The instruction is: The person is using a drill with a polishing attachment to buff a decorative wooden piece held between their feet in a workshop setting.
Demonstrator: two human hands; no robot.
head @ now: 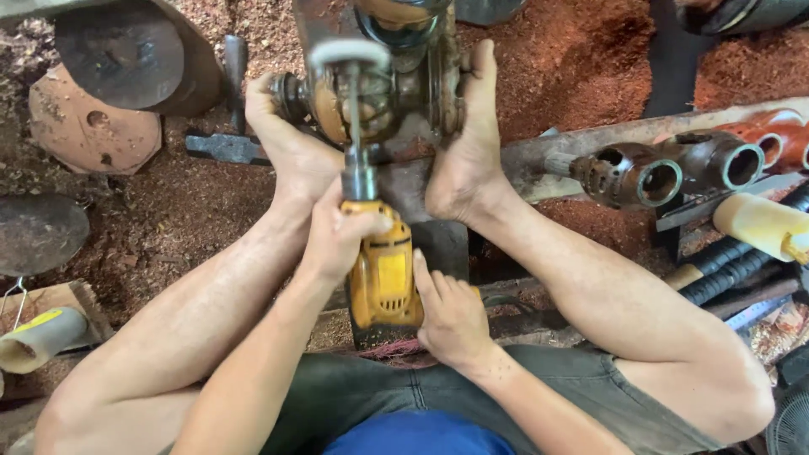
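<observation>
A yellow power grinder (383, 278) points away from me, its blurred round disc (350, 55) against a brown carved wooden piece (396, 101). My left hand (337, 236) wraps the grinder's neck near the front. My right hand (451, 316) grips the rear of its body. Both of my bare feet clamp the wooden piece, the left foot (291, 143) on its left side and the right foot (468, 143) on its right.
Red sawdust (581, 59) covers the ground. Flat round wooden discs (93, 126) lie at the upper left, with a hammer (229, 109) beside them. Hollow turned wooden pieces (674, 168) rest on a rail at the right. A cream cylinder (763, 223) lies lower right.
</observation>
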